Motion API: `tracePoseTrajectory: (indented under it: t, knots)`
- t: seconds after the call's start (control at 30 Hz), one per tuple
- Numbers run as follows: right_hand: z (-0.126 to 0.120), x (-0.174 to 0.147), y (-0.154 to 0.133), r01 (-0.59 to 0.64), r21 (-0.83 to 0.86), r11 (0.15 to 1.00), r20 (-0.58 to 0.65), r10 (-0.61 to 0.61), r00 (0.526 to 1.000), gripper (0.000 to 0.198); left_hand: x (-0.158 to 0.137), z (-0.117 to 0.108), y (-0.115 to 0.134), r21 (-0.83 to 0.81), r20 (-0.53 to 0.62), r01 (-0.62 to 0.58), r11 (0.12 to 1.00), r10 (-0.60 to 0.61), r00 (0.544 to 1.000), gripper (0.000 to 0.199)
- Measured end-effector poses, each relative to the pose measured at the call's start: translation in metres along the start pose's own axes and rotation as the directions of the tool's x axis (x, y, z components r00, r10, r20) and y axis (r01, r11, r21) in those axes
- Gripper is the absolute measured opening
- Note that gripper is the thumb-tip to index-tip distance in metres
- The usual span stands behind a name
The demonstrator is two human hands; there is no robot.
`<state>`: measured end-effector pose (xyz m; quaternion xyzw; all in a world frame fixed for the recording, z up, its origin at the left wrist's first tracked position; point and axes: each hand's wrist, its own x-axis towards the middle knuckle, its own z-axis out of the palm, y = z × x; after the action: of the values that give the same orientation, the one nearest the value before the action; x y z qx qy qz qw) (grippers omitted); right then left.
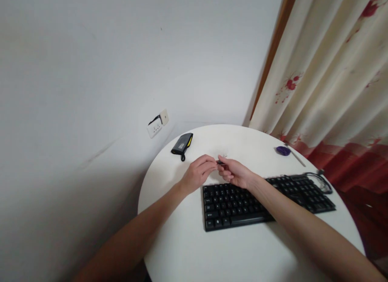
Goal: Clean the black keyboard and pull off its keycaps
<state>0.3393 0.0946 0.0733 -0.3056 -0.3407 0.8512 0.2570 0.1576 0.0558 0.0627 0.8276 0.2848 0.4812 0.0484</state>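
From where I stand, both hands meet above the round white table (188, 241), just beyond the left part of a black computer keyboard (230, 205). The right hand (235, 171) has thumb and fingers clamped on a small dark object (221, 163), too small and too covered to make out. The left hand (197, 173) brings its fingertips together at the object's near end; whether they pinch it or only touch it, I can't tell.

The right forearm lies across my view of the keyboard, covering many keys in the middle. A black cable (323, 181) sits bunched at the keyboard's far right corner. Beyond the left hand, near the table's edge, lies a grey pouch (182, 143) with a yellow strip and a black loop. Over to the right, a purple bundle (283, 151) rests just beside a slender pale stick (297, 155). A white wall socket (154, 128) is behind the table, and a flowered curtain (321, 71) hangs at right.
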Motion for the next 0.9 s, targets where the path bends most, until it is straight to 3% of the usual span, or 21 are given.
tracePoseTrajectory:
  t: [0.07, 0.17, 0.23, 0.3, 0.33, 0.4, 0.47, 0.6, 0.7, 0.83, 0.9]
  knots:
    - [-0.003, 0.004, -0.002, 0.079, -0.029, 0.996, -0.017, -0.079, 0.997, 0.026, 0.003, -0.002, 0.002, -0.034, 0.055, 0.047, 0.998, -0.045, 0.997, 0.015]
    - [-0.013, 0.007, -0.007, 0.243, -0.151, 0.958, -0.144, -0.265, 0.954, 0.023, 0.007, -0.010, 0.013, -0.037, 0.039, 0.298, 0.954, -0.296, 0.954, 0.030]
    - [-0.022, 0.007, -0.012, 0.330, -0.252, 0.910, -0.240, -0.389, 0.889, 0.026, 0.002, -0.017, 0.028, 0.016, 0.122, 0.444, 0.896, -0.443, 0.888, 0.061]
    - [-0.031, 0.007, -0.016, 0.378, -0.338, 0.862, -0.303, -0.480, 0.823, 0.030, -0.010, -0.022, 0.046, 0.150, 0.345, 0.468, 0.871, -0.489, 0.801, 0.094]
    - [-0.034, 0.006, -0.017, 0.393, -0.370, 0.842, -0.320, -0.513, 0.797, 0.031, -0.018, -0.023, 0.055, 0.212, 0.448, 0.469, 0.857, -0.512, 0.733, 0.108]
    - [-0.038, 0.006, -0.016, 0.399, -0.410, 0.820, -0.337, -0.543, 0.769, 0.033, -0.035, -0.022, 0.068, 0.320, 0.552, 0.475, 0.819, -0.569, 0.609, 0.127]
    - [-0.041, 0.005, -0.010, 0.376, -0.431, 0.820, -0.347, -0.536, 0.770, 0.034, -0.048, -0.018, 0.074, 0.384, 0.581, 0.462, 0.799, -0.598, 0.551, 0.130]
    - [-0.043, 0.000, 0.003, 0.304, -0.472, 0.828, -0.346, -0.491, 0.799, 0.033, -0.049, -0.010, 0.065, 0.403, 0.587, 0.424, 0.811, -0.585, 0.560, 0.128]
    - [-0.043, -0.004, 0.004, 0.305, -0.520, 0.798, -0.363, -0.530, 0.766, 0.033, -0.035, -0.009, 0.045, 0.379, 0.630, 0.411, 0.829, -0.556, 0.542, 0.133]
    - [-0.032, 0.002, -0.004, 0.396, -0.661, 0.638, -0.236, -0.677, 0.697, 0.036, -0.007, -0.015, 0.003, 0.305, 0.723, 0.408, 0.860, -0.488, 0.488, 0.129]
    - [-0.022, 0.008, -0.005, 0.429, -0.748, 0.506, -0.106, -0.729, 0.677, 0.035, 0.009, -0.019, -0.023, 0.157, 0.795, 0.415, 0.896, -0.364, 0.485, 0.109]
